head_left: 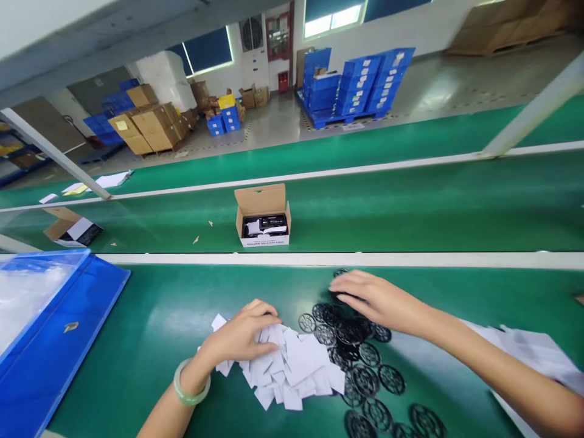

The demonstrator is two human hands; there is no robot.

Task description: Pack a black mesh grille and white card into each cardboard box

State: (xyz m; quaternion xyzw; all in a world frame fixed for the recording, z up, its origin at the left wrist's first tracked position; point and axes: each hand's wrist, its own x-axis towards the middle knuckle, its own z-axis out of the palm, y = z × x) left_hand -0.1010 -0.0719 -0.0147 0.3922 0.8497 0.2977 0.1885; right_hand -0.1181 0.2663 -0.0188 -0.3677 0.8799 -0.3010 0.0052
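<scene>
My left hand (249, 331) rests on a loose heap of small white paper cards (303, 359), its thumb apart from its fingers and nothing clearly gripped. My right hand (362, 295) is at the far end of a pile of black spoked discs (365, 380), slightly blurred. Its fingers and thumb close round a dark piece that looks like one of these discs, partly hidden by the hand. The discs lie overlapping on the green bench, just right of the cards.
Beyond the white rail, an open carton (266, 241) holding black parts and white paper sits on a green belt. Another open box (73, 230) lies to its left. A blue bin (86, 310) with clear plastic stands at left; white sheets (533, 350) lie under my right arm.
</scene>
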